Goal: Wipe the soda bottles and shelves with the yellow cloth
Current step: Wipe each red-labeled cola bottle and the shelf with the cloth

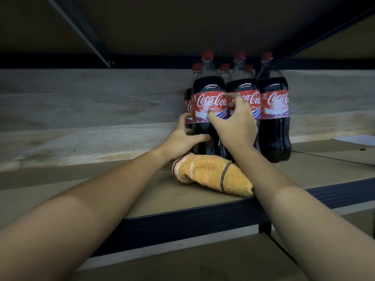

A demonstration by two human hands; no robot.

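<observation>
1. Yellow-orange terry, with pale stripes and a dark stitched band, is making up the yellow cloth (pixel 213 174), which is lying bunched on the shelf (pixel 162 195) at about 6 o'clock from the bottles, touching the base of the front ones.
2. Dark cola is filling the soda bottles (pixel 273 118), which are standing upright in two rows, three red-capped ones in front and more caps showing behind; their red labels are looking scuffed white in patches.
3. The left hand (pixel 182 138) is gripping the front left bottle (pixel 209 102) low on its 9 o'clock side, thumb lying across the front and fingers curling round behind.
4. The right hand (pixel 236 122) is holding the same bottle from 3 o'clock, thumb on the label and fingers hooking into the gap beside the middle bottle (pixel 246 88).
5. The shelf is showing a brown board top with a dark metal front edge, and a pale wooden back panel (pixel 91 110) is running behind it.
6. Another dark shelf underside (pixel 182 23) is hanging overhead at 12 o'clock, and the lighting is looking dim.
</observation>
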